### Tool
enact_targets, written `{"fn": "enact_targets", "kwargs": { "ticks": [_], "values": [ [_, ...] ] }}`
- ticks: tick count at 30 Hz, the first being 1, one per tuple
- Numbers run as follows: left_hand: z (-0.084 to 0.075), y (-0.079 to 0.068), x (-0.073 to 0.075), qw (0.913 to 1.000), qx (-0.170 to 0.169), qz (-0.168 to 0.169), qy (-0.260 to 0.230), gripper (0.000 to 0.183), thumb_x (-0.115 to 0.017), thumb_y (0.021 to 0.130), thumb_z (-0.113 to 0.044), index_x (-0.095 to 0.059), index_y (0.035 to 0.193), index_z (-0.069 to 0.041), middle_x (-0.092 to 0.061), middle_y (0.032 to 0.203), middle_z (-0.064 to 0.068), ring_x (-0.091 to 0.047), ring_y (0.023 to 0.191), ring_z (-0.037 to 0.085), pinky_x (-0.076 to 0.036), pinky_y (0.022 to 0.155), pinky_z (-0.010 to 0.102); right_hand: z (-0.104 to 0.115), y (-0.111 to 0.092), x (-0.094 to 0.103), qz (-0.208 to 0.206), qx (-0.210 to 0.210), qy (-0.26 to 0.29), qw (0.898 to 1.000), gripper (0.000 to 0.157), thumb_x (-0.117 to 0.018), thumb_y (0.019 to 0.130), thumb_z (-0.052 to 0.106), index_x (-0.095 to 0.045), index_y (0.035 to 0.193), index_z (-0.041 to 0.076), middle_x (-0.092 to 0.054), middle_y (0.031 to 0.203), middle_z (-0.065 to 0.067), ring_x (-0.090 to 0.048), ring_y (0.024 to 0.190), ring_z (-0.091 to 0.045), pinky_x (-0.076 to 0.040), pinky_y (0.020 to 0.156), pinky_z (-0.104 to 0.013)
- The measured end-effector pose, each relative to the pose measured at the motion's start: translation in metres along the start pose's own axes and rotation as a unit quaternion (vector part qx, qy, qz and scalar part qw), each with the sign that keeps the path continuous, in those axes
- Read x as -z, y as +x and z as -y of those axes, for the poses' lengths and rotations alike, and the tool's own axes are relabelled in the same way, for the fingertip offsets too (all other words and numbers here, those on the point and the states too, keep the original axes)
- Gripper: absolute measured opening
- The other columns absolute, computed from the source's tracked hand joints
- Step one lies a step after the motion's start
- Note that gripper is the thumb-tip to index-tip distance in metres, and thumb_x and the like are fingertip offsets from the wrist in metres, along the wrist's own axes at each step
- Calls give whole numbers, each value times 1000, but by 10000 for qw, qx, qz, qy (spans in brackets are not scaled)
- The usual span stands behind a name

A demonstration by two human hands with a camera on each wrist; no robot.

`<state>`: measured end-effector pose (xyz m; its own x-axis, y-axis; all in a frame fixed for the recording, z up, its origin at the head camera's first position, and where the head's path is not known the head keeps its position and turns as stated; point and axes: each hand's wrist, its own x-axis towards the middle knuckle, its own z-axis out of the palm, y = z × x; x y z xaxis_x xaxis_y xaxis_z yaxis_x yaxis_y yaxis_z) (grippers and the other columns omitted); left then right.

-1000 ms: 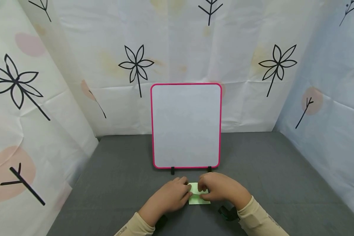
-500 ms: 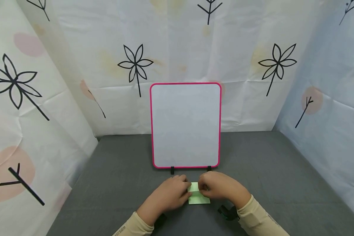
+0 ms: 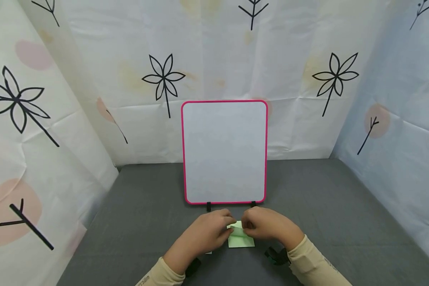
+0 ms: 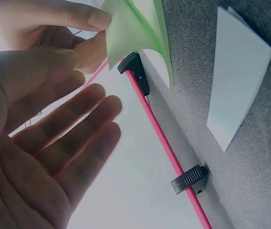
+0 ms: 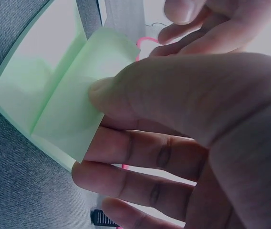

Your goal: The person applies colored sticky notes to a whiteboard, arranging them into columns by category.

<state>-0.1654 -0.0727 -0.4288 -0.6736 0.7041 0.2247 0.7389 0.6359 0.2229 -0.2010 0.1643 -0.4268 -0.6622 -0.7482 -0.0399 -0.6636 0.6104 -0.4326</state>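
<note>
Between the thumb and fingers of the right hand, firmly pinched, is the raised flap of the green paper; the remainder of this paper lies to that hand's left. Facing it across the paper is the left hand, its fingers loosely extended and apart, clear of the flap. At the left hand's near edge, partly hidden in the head view, a folded white sheet rests on the grey bench. Beyond both hands stands a pink-framed whiteboard on black feet.
</note>
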Motion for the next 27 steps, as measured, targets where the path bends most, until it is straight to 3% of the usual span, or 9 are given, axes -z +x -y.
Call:
{"fn": "enact_targets", "kwargs": {
  "ticks": [14, 22, 27],
  "values": [
    [-1, 1, -7, 9992, -269, -283, -15, 13, -78, 97, -17, -80, 110, -14, -72, 106, -3, -67, 89, 3, -52, 75, 14, -4, 0, 0, 97, -242, 297, 9992, 27, -69, 93, 1, -65, 73, 19, -50, 66, 15, -42, 59, 3, -41, 56, -20],
    [-4, 3, -4, 9997, -201, -17, -121, 17, -78, 97, -17, -80, 114, -14, -71, 105, -4, -64, 88, 1, -51, 74, 14, -8, 1, 1, 116, -174, 365, 9991, 26, -69, 94, 1, -67, 74, 18, -51, 66, 14, -42, 59, 2, -42, 56, -20],
    [-5, 3, -8, 9996, -235, -51, -113, 18, -81, 95, -18, -80, 112, -16, -69, 99, -5, -60, 82, -1, -48, 71, 12, -9, 1, 1, 122, -128, 443, 9989, 27, -68, 94, 0, -66, 74, 18, -49, 65, 14, -40, 58, 3, -40, 55, -20]
  ]
}}
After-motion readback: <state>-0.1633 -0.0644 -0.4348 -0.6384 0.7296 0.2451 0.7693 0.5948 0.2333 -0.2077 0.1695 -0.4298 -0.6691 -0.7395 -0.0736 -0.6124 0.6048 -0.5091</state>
